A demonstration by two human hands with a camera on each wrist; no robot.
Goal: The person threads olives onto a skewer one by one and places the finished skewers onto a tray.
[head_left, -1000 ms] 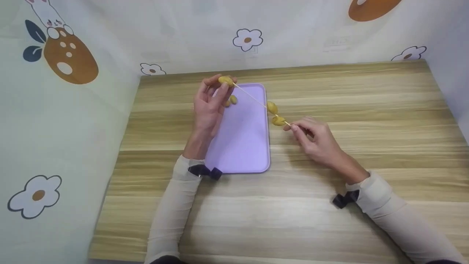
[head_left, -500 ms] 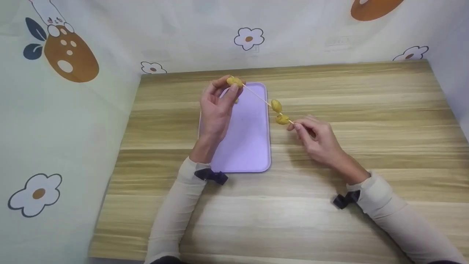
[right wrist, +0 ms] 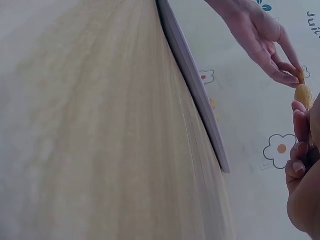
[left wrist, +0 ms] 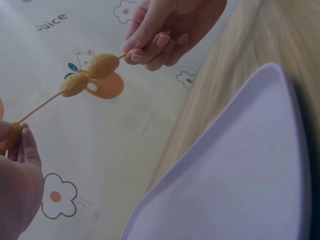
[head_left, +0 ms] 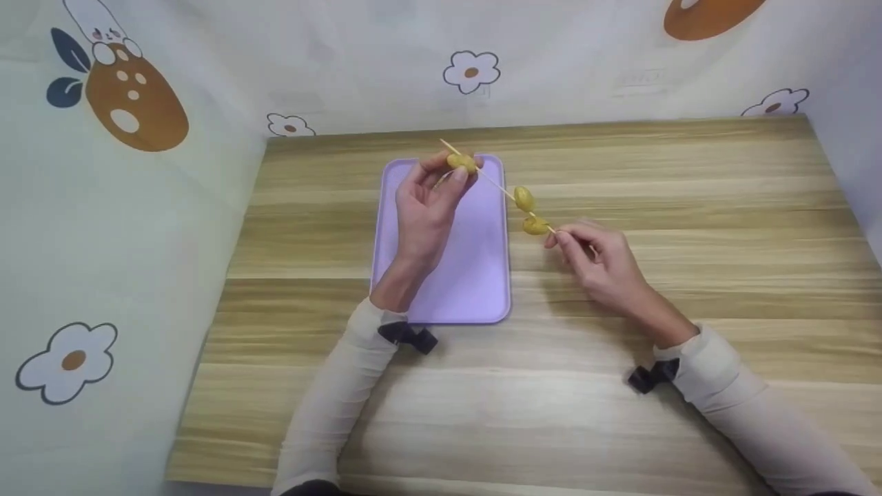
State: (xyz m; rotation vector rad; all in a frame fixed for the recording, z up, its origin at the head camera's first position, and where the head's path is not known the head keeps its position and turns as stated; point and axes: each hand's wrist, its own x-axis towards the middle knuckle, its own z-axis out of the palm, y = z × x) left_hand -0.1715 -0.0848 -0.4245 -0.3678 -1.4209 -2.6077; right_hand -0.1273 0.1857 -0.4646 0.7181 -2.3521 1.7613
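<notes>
A thin wooden skewer (head_left: 495, 183) slants between both hands above the table, its tip rising past the left fingers. Near that tip, my left hand (head_left: 426, 217) pinches a yellow oval piece (head_left: 462, 163) threaded on it, between thumb and fingers. My right hand (head_left: 601, 260) pinches the skewer's other end. Close to the right fingertips sit two more yellow oval pieces, one upper (head_left: 524, 198) and one lower (head_left: 535, 226). Brownish, textured skin shows on the upper (left wrist: 75, 84) and lower (left wrist: 103, 66) pieces in the left wrist view. The exact kind cannot be told.
A light purple tray (head_left: 475, 282) lies on the wood-grain table (head_left: 689, 207), under my left hand. A loose yellow piece (right wrist: 213, 104) shows beyond the tray's edge in the right wrist view. A printed wall cover (head_left: 372, 69) stands behind the table.
My left hand has moved right along the skewer with its yellow piece, so the tip now sticks out beyond it. The right hand has barely shifted. Loose pieces on the tray became hidden.
</notes>
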